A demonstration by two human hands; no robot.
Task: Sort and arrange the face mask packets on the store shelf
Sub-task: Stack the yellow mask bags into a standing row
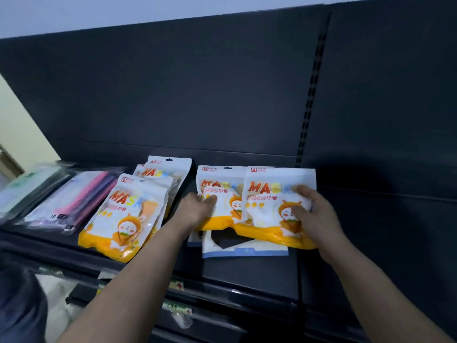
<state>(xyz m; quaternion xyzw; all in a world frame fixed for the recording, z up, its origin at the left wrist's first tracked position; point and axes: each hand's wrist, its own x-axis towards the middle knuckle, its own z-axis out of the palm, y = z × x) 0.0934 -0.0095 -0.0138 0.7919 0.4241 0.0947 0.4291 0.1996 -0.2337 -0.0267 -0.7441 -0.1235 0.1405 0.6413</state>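
Two hands work near the shelf's (247,273) front edge: the left hand (197,209) pinches the left packet (222,191), and the right hand (314,216) curls its fingers (304,190) round the right packet (267,204) (probably squaring the overlapping pair).

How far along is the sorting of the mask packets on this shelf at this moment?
Looks done: the clear packets of coloured masks lie in a row at the left, and an orange packet stack lies beside them. In hand: the left hand grips the left orange packet, the right hand the right orange packet. To do: a white-and-blue packet lies under these two on the shelf, probably unsorted.
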